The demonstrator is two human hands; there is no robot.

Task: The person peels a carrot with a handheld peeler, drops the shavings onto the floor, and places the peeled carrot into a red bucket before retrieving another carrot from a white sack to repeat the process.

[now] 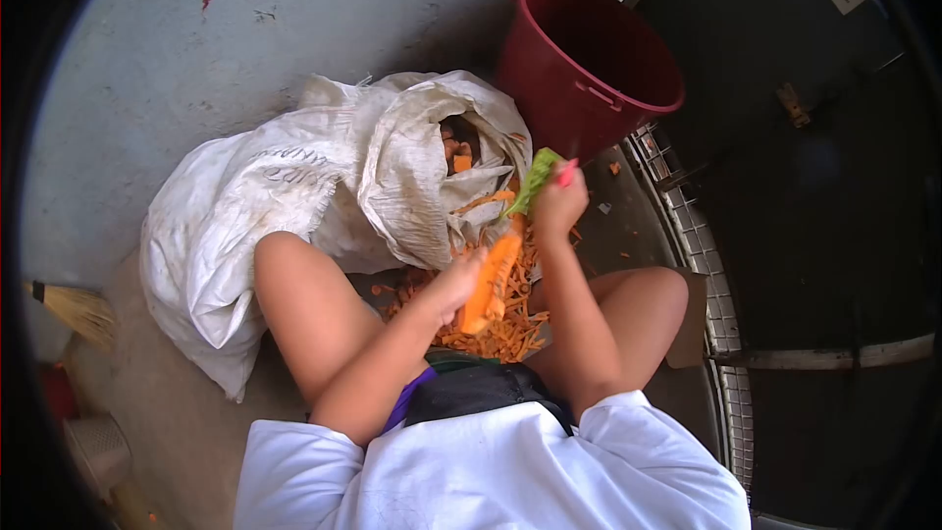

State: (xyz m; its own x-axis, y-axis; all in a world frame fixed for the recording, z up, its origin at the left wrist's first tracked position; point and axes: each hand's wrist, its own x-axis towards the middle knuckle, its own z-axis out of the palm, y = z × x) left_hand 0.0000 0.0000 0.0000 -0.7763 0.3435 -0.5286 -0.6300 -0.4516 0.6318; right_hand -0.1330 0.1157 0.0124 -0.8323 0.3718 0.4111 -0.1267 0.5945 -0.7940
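Note:
My left hand is closed round a long, thick carrot, held slanting over my lap. Dark patches of skin show along one side of it. In my right hand is a knife with a green blade and a pink handle. The blade points down toward the carrot's far end and overlaps it in this view. Beneath both hands, between my legs, lies a heap of orange peelings. Just beyond, a white woven sack lies on its side with orange pieces in its mouth.
A dark red bucket stands behind my right hand, beside the sack. Along the right runs a dark panel with wire mesh at its lower edge. A straw broom rests at the far left by the wall.

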